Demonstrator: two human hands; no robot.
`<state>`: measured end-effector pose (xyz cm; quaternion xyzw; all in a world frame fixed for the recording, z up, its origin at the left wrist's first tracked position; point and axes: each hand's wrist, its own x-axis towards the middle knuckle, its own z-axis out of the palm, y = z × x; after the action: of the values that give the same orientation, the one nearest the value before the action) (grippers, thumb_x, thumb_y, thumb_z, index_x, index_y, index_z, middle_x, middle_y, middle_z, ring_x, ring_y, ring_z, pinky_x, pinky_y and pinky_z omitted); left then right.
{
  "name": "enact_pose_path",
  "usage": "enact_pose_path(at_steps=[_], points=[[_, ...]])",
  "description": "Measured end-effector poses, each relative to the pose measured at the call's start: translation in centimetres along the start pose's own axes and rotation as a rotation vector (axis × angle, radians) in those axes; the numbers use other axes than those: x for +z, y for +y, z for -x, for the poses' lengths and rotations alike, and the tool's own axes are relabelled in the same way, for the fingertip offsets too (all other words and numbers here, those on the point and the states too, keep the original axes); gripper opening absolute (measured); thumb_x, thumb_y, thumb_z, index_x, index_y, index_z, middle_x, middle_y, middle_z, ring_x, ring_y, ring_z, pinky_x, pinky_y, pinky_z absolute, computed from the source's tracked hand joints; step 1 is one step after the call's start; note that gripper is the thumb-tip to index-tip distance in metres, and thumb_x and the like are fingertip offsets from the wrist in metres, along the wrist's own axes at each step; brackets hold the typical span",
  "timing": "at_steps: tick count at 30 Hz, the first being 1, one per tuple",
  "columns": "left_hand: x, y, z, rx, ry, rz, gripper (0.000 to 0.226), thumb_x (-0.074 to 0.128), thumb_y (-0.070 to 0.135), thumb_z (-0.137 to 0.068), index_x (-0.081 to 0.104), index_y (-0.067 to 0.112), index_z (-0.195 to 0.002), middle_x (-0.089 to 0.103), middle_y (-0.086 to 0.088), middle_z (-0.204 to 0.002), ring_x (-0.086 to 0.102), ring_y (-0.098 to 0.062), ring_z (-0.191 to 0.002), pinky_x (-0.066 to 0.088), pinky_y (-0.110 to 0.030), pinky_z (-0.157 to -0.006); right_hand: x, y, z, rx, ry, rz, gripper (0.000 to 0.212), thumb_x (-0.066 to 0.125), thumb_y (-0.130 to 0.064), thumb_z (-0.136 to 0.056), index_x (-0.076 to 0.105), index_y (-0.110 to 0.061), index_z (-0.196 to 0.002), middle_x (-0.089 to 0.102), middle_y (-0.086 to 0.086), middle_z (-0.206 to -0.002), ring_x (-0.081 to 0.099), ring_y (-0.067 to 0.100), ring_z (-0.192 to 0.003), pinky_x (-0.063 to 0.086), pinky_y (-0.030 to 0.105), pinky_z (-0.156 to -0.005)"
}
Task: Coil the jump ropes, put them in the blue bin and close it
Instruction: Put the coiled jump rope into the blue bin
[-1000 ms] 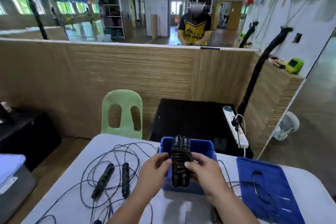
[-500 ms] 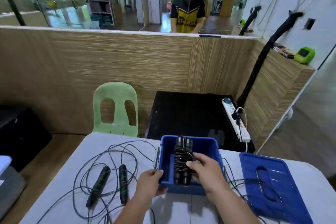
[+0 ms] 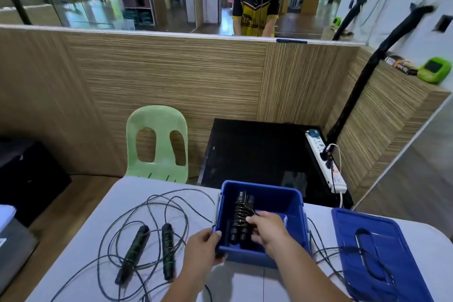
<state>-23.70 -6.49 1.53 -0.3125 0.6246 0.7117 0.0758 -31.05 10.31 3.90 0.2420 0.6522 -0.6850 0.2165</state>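
Coiled jump rope [image 3: 241, 216]: two black handles side by side with the cord wound around them, lying inside the blue bin [image 3: 297, 223], towards its left half.

Right hand [image 3: 268, 233]: reaches into the bin, fingers curled round the near end of the bundle, gripping it.

Left hand [image 3: 203, 245]: grips the bin's near-left corner, fingers hooked over the rim.

The bin stands open on the white table [image 3: 147, 191]. Blue lid [image 3: 382, 260] lies flat on the table to the right of the bin and apart from it, with a black cord [image 3: 356, 238] looped across it.

Second jump rope [image 3: 168, 250] lies uncoiled to the left of the bin, its handles roughly parallel and its cord in loose loops.

Writing: the mirrored jersey [image 3: 255, 11] and the small box [image 3: 400, 65] on the ledge both carry lettering, too blurred to read.

Behind the table: green chair [image 3: 157, 140], white power strip [image 3: 326, 162].
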Motion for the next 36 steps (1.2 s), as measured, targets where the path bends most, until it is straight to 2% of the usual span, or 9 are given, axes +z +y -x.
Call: enact_pose_path(at_steps=[2, 6, 10, 15, 20, 23, 27, 31, 36], points=[[0.0, -0.1, -0.1, 0.007, 0.000, -0.001, 0.016, 0.065, 0.010, -0.099, 0.073, -0.002, -0.093, 0.067, -0.031, -0.082, 0.065, -0.032, -0.071, 0.063, -0.052, -0.073, 0.5, 0.4, -1.7, 0.051, 0.007, 0.029, 0.017, 0.064, 0.004, -0.093, 0.070, -0.002, -0.107, 0.078, 0.019, -0.099, 0.077, 0.032, -0.087, 0.064, 0.040, -0.070], [-0.1, 0.0, -0.1, 0.020, -0.008, -0.003, 0.017, 0.065, 0.012, -0.099, 0.075, 0.001, -0.089, 0.067, -0.021, -0.073, 0.064, -0.031, -0.064, 0.063, -0.053, -0.073, 1.2, 1.1, -4.2, 0.125, 0.032, 0.142, 0.022, 0.069, 0.001, -0.088, 0.068, -0.005, -0.109, 0.074, 0.024, -0.110, 0.071, 0.029, -0.084, 0.055, 0.029, -0.054], [0.0, 0.2, 0.3, 0.028, -0.018, 0.015, 0.019, 0.065, 0.009, -0.099, 0.077, 0.004, -0.085, 0.066, -0.016, -0.067, 0.064, -0.031, -0.063, 0.061, -0.058, -0.077, 1.3, 1.9, -6.0, 0.188, 0.057, 0.242, 0.024, 0.073, -0.004, -0.087, 0.068, -0.005, -0.110, 0.072, 0.019, -0.111, 0.071, 0.032, -0.097, 0.054, 0.028, -0.054], [-0.1, 0.4, 0.5, 0.027, -0.018, 0.025, 0.016, 0.067, 0.010, -0.098, 0.077, 0.004, -0.088, 0.068, -0.019, -0.070, 0.066, -0.033, -0.063, 0.061, -0.059, -0.076, 1.6, 2.2, -6.4, 0.240, 0.016, 0.304, 0.022, 0.072, -0.005, -0.089, 0.067, -0.001, -0.110, 0.073, 0.017, -0.109, 0.074, 0.029, -0.090, 0.056, 0.027, -0.052], [-0.1, 0.6, 0.7, 0.019, -0.012, 0.042, 0.014, 0.067, 0.010, -0.098, 0.077, 0.002, -0.092, 0.068, -0.018, -0.070, 0.064, -0.032, -0.064, 0.062, -0.056, -0.076, 1.9, 2.3, -6.7, 0.243, -0.009, 0.368, 0.016, 0.070, -0.006, -0.092, 0.067, -0.003, -0.107, 0.073, 0.017, -0.107, 0.073, 0.029, -0.095, 0.059, 0.030, -0.061], [-0.1, 0.8, 0.8, 0.019, -0.003, 0.044, 0.014, 0.067, 0.009, -0.098, 0.077, 0.004, -0.091, 0.068, -0.018, -0.070, 0.064, -0.032, -0.062, 0.063, -0.048, -0.069, 1.9, 2.1, -6.9, 0.228, -0.012, 0.433, 0.014, 0.070, -0.007, -0.092, 0.067, -0.003, -0.104, 0.073, 0.018, -0.103, 0.073, 0.028, -0.086, 0.061, 0.032, -0.062], [-0.2, 0.9, 1.0, 0.001, -0.003, 0.055, 0.012, 0.067, 0.009, -0.098, 0.076, 0.003, -0.093, 0.069, -0.017, -0.069, 0.063, -0.030, -0.057, 0.062, -0.040, -0.062, 1.9, 2.0, -7.2, 0.183, 0.041, 0.550, 0.007, 0.070, -0.009, -0.092, 0.067, -0.003, -0.088, 0.069, 0.017, -0.081, 0.062, 0.028, -0.062, 0.057, 0.033, -0.058], [-0.2, 0.8, 0.9, -0.006, -0.016, 0.061, 0.012, 0.066, 0.009, -0.099, 0.076, 0.003, -0.095, 0.070, -0.019, -0.071, 0.064, -0.031, -0.059, 0.062, -0.040, -0.063, 1.7, 2.1, -7.2, 0.180, 0.003, 0.556, 0.019, 0.077, -0.017, -0.086, 0.068, -0.003, -0.096, 0.073, 0.018, -0.086, 0.064, 0.028, -0.063, 0.064, 0.042, -0.069], [-0.3, 0.7, 0.9, -0.010, -0.035, 0.048, 0.012, 0.066, 0.012, -0.099, 0.075, 0.004, -0.098, 0.073, -0.017, -0.074, 0.068, -0.032, -0.061, 0.060, -0.049, -0.075, 1.1, 1.6, -6.5, 0.141, 0.000, 0.530, 0.024, 0.082, -0.026, -0.082, 0.067, -0.007, -0.087, 0.065, 0.011, -0.078, 0.057, 0.027, -0.064, 0.052, 0.032, -0.053]])
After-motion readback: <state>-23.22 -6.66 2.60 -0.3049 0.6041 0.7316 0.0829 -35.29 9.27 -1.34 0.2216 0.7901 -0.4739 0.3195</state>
